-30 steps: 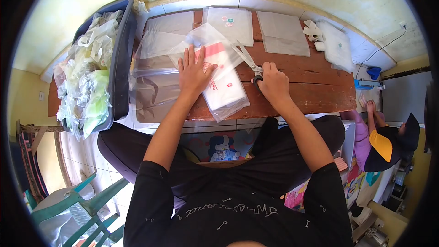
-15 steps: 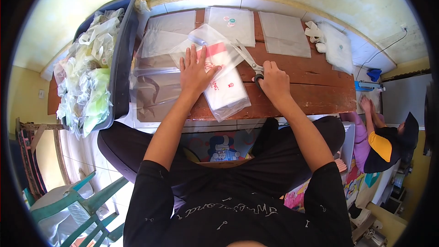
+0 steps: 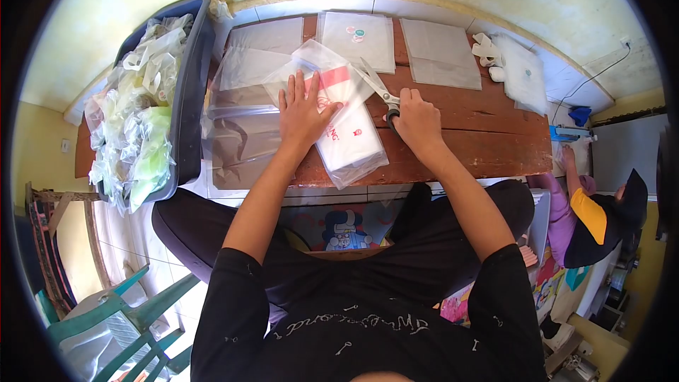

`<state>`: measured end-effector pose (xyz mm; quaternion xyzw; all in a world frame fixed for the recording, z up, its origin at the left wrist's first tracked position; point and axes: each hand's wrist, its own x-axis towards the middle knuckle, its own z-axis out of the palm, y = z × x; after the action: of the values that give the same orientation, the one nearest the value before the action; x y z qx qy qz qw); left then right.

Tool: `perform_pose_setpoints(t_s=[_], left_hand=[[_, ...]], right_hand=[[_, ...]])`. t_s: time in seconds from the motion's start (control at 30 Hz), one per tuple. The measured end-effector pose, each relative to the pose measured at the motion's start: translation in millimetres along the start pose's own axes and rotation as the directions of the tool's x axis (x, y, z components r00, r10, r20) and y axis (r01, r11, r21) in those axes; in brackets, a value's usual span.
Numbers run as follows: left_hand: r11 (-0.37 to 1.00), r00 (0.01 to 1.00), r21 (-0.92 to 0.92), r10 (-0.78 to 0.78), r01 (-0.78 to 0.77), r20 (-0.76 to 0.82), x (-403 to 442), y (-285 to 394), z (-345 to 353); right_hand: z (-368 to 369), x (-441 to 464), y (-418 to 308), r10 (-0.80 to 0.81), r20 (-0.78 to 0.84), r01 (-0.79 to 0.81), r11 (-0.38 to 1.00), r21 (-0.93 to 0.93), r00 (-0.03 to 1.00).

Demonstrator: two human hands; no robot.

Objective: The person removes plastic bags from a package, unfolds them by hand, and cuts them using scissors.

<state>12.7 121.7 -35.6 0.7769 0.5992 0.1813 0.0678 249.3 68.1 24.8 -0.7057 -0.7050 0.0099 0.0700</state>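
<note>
My left hand [image 3: 305,114] lies flat with its fingers spread, pressing on a stack of printed plastic bags [image 3: 353,140] in a clear wrapper. Red lettering and a red band show on the white bags. A loose clear plastic piece [image 3: 325,53] lies at the stack's far end, partly under my fingertips. My right hand [image 3: 417,119] grips a pair of scissors [image 3: 382,86] by the dark handles. The blades point away and to the left, a little apart, close beside the clear plastic at the stack's far right corner.
Flat stacks of clear bags [image 3: 440,53] line the back of the wooden table [image 3: 474,138]. A dark tub [image 3: 194,99] full of crumpled plastic bags stands at the left. At the far right sits another person [image 3: 594,216]. A green chair [image 3: 134,311] is at lower left.
My right hand and the scissors have shifted slightly left, toward the wrapped bags. My left hand stays in place. The other person's arm at the right has moved.
</note>
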Motion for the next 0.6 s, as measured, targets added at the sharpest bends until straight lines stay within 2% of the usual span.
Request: perform_pose_setpoints(t_s=[0.47, 0.53, 0.6], left_hand=[[1.000, 1.000, -0.012, -0.006, 0.006, -0.012, -1, 0, 0], [1.000, 1.000, -0.004, -0.004, 0.004, -0.011, -1, 0, 1], [1.000, 1.000, -0.005, -0.008, 0.008, -0.002, 0, 1, -2]], right_hand=[[-10, -17, 5, 0.052, 0.015, -0.052, 0.999, -0.014, 0.999], [-9, -20, 5, 0.082, -0.008, -0.081, 0.994, 0.078, 0.997], [-8, -20, 5, 0.088, -0.003, -0.087, 0.993, 0.074, 0.996]])
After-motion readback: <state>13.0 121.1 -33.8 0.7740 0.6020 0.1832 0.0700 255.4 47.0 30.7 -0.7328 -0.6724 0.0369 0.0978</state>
